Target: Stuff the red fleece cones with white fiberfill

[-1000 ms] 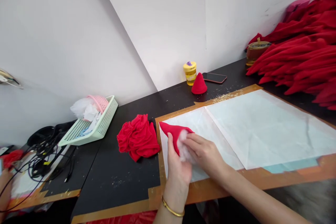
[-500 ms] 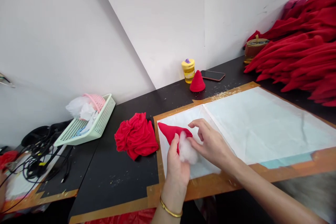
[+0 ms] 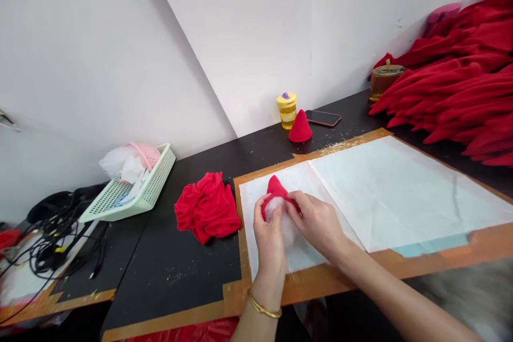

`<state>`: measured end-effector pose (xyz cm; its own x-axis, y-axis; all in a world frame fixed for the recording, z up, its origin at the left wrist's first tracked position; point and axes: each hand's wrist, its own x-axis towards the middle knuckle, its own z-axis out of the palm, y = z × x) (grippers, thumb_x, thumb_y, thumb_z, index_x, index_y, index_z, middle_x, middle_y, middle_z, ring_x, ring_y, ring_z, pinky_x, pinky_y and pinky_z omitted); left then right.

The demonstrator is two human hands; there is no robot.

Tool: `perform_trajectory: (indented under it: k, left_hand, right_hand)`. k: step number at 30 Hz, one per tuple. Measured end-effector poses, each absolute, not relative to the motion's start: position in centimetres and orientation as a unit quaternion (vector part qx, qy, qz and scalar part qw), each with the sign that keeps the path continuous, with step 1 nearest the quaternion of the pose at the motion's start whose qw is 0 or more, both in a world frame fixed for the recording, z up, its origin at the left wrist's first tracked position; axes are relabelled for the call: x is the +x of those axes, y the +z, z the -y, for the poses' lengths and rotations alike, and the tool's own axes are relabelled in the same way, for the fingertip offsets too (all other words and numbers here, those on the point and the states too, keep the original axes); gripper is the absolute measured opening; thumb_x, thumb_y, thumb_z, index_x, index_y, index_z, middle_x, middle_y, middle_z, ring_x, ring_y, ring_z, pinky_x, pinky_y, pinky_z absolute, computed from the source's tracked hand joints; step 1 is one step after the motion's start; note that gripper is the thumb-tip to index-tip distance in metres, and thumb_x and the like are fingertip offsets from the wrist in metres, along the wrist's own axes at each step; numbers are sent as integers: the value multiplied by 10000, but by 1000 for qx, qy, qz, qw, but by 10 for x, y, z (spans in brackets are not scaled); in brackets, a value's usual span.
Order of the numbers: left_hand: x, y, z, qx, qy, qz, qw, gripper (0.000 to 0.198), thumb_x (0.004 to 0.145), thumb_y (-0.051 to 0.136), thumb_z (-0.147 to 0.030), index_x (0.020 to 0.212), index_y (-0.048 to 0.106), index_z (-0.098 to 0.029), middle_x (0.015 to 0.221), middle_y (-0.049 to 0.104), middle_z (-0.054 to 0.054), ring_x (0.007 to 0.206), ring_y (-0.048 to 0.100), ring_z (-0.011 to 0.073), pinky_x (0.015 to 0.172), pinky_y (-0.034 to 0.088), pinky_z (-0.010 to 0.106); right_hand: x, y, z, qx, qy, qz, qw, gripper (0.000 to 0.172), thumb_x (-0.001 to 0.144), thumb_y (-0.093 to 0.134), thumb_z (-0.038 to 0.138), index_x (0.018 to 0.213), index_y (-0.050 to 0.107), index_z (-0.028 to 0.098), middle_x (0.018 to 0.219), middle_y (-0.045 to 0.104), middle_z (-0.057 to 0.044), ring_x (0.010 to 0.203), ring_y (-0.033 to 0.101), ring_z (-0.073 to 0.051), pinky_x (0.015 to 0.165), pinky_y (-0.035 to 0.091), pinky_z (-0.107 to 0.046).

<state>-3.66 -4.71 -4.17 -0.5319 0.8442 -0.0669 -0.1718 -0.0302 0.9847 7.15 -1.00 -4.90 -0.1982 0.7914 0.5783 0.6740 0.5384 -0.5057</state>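
A small red cone-shaped cloth piece (image 3: 276,186) is held over the white sheet (image 3: 404,197), its tip pointing away from me and its opening toward me. White fluffy stuffing (image 3: 275,203) shows in the opening. My left hand (image 3: 269,238) grips the left rim, with the thumb against the stuffing. My right hand (image 3: 318,222) pinches the right rim between thumb and fingers. Beyond them a finished-looking red cone (image 3: 300,127) stands upright on the black table. A crumpled red cloth bundle (image 3: 207,207) lies left of the sheet.
A yellow-lidded cup (image 3: 287,110) and a phone (image 3: 324,118) are near the wall. A large red cloth pile (image 3: 460,85) and an amber container (image 3: 383,83) are at right. A green basket (image 3: 146,192) and tangled black cables (image 3: 52,240) are at left.
The cloth piece has turned from pointing left to pointing away. My right hand has moved left and closed on its rim. The stuffing now sits largely inside the opening.
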Motion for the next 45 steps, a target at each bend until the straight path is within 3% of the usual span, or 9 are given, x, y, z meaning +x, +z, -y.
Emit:
perform_trajectory:
  k: [3, 7, 10, 13, 25, 31, 36, 41, 45]
  left_hand:
    - [-40, -53, 40, 291, 648, -602, 365, 242, 759, 701, -227, 990, 629, -210, 899, 676, -4, 793, 633, 154, 732, 501, 251]
    - [-40, -61, 38, 300, 643, -617, 340, 276, 698, 636, -129, 960, 615, -212, 860, 655, -21, 756, 600, 140, 732, 479, 248]
    - [-40, -59, 40, 319, 636, -621, 330, 335, 684, 601, -99, 996, 611, -220, 922, 675, -7, 824, 628, 164, 780, 488, 275]
    - [-40, -53, 45, 344, 623, -627, 315, 354, 670, 570, -69, 982, 629, -225, 956, 684, 1, 896, 640, 186, 849, 484, 305]
    - [-42, -52, 42, 420, 566, -646, 294, 278, 669, 616, -62, 894, 693, -205, 927, 681, 28, 888, 630, 213, 837, 472, 325]
    - [-51, -58, 40, 415, 572, -649, 283, 285, 654, 562, -36, 863, 645, -212, 905, 670, 9, 872, 619, 198, 821, 460, 311]
    - [-47, -54, 39, 424, 578, -640, 276, 274, 654, 569, -32, 836, 668, -212, 900, 649, 15, 866, 620, 198, 809, 470, 307]
    - [-44, -50, 41, 429, 587, -631, 272, 214, 677, 635, -90, 843, 681, -216, 925, 642, 28, 895, 620, 217, 849, 481, 335]
    - [-48, -51, 43, 404, 607, -631, 265, 253, 714, 588, -113, 937, 630, -225, 1019, 635, 40, 1009, 617, 227, 936, 468, 360]
  right_hand:
    - [74, -46, 11, -456, 9, 777, 434, 280, 1033, 428, 229, 839, 623, 179, 780, 702, -73, 727, 678, -225, 590, 408, -302]
    - [77, -43, 10, -456, -13, 780, 429, 368, 1056, 378, 249, 754, 581, 196, 699, 659, -53, 651, 651, -212, 554, 403, -310]
    - [80, -42, 12, -441, 72, 788, 423, 161, 1011, 463, 262, 972, 599, 185, 872, 716, -53, 713, 685, -199, 589, 460, -293]
    - [83, -42, 11, -441, 121, 784, 419, 214, 914, 514, 191, 1125, 553, 185, 1003, 729, -50, 748, 702, -183, 612, 482, -280]
    - [84, -41, 5, -412, -109, 801, 421, 351, 1046, 462, 229, 743, 631, 175, 586, 602, -16, 558, 584, -171, 527, 313, -318]
    - [104, -45, 14, -363, -3, 812, 457, 246, 1044, 479, 178, 838, 615, 182, 683, 632, -1, 639, 589, -154, 595, 405, -285]
    - [102, -41, 17, -354, 79, 810, 460, 141, 1019, 533, 241, 1134, 592, 184, 1145, 661, -111, 982, 631, -230, 745, 519, -316]
    - [93, -30, 19, -333, 82, 831, 438, 193, 1033, 495, 211, 897, 630, 198, 814, 663, -45, 763, 598, -208, 671, 502, -334]
    - [97, -29, 39, -287, 172, 821, 464, 184, 1026, 501, 191, 921, 651, 206, 865, 696, -52, 790, 638, -195, 685, 538, -312]
